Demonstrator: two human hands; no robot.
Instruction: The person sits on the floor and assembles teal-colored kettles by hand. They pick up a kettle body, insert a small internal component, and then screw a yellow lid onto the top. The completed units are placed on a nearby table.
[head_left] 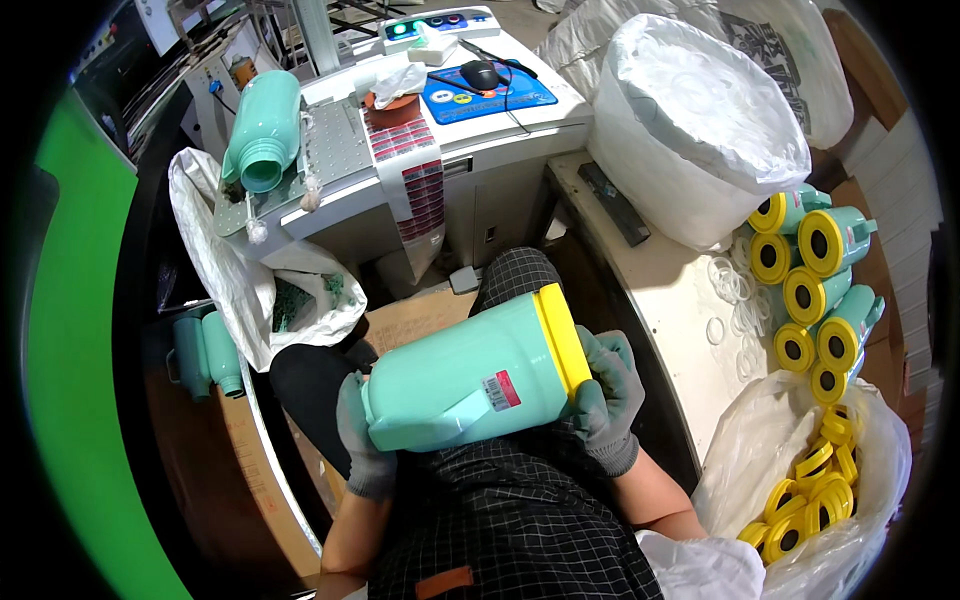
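Observation:
A teal plastic jug (465, 385) lies on its side across my lap, with a barcode sticker facing up. Its wide end, at the right, wears a yellow base cap (564, 340). My left hand (360, 425), in a grey glove, is closed round the narrow neck end, its fingers partly hidden behind it. At the other end my gloved right hand (608, 395) grips the yellow cap's edge, thumb on the near side and fingers curled at the rim.
Ahead stands a white workbench (535, 130) with another teal jug (265, 130) and a sticker roll (395, 110). At right are finished-looking jugs (820, 290), white rings (735, 290), a bag of yellow caps (815, 490) and a big white sack (660, 130). An open sack (205, 220) hangs left.

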